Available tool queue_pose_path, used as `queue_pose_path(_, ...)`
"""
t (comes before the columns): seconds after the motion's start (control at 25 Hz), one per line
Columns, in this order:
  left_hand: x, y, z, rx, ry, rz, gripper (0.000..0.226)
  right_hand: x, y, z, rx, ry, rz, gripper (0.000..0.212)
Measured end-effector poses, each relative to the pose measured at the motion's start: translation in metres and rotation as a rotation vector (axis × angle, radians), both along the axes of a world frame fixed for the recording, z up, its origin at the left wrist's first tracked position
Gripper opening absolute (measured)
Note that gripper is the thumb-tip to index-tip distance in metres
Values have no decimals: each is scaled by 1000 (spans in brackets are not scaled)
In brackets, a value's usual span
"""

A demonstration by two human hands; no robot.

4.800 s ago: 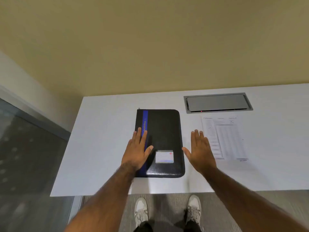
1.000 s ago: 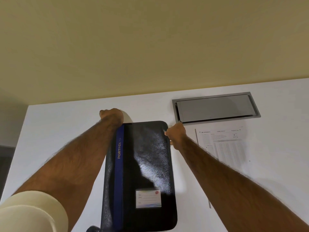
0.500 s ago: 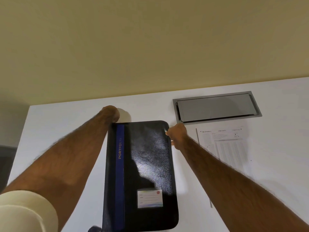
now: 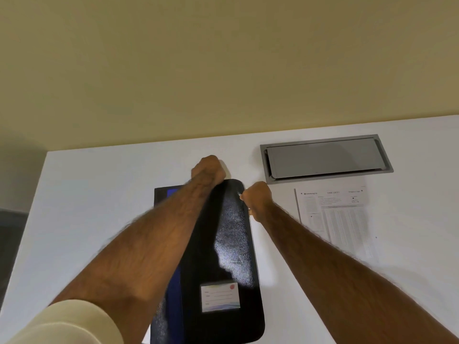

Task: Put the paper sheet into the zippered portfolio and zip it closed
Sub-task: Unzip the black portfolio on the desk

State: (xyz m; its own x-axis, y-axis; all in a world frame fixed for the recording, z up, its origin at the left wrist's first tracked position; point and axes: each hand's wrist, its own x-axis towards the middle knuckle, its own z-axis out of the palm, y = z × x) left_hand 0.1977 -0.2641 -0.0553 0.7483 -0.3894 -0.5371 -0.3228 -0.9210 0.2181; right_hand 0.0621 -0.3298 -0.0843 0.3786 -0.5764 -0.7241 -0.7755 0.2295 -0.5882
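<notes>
Since half a second ago, the left hand (image 4: 208, 170) has travelled rightward along the far edge of the portfolio (image 4: 231, 244), from the far-left corner to a spot near the far-right corner; the left forearm now crosses over the cover and hides most of the blue stripe (image 4: 173, 281). Right hand (image 4: 257, 198) position is unchanged at the right edge, just below the far-right corner.

Left hand: fingers curled into a closed fist at the far edge of the portfolio. What they pinch cannot be seen from this angle. Right hand: fingers closed against the right edge of the cover, apparently holding that edge; the contact point is hidden by the knuckles.

Portfolio: black, lying flat on the white surface (image 4: 99, 194), long axis running away from the person, cover down. A small label card (image 4: 220, 297) sits on the near part of the cover.

Paper sheet (image 4: 340, 219): lying flat on the surface to the right of the portfolio, apart from it, partly covered by the right forearm. Printed side up. It is outside the portfolio.

Grey cable hatch (image 4: 325, 158): set in the surface just beyond the sheet, lid shut.

A cream sleeve (image 4: 64, 324) shows at the lower left.
</notes>
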Motion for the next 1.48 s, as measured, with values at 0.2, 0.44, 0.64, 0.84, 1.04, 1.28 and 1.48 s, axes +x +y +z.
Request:
queue_pose_path(0.2,-8,-6,-8,-148,50,-86,16,-2,-12,-1,-290,-79,269,18)
queue_pose_path(0.44,-5,0,-14,-226,189,-176,24,12,-33,-2,-387,-207,452,35)
queue_pose_path(0.64,12,10,-10,14,128,-336,29,18,-47,-7,-384,-153,580,34)
queue_pose_path(0.84,11,9,-3,-38,156,-323,14,35,-49,-4,-460,-119,895,51)
queue_pose_path(1.04,14,14,-3,-115,203,-262,15,53,-56,4,-400,-151,1033,49)
queue_pose_path(1.28,14,12,0,-161,222,-274,18,66,-60,14,-309,-64,1166,47)
queue_pose_path(1.48,16,12,5,-166,208,-280,17,69,-61,24,-361,-81,1119,34)
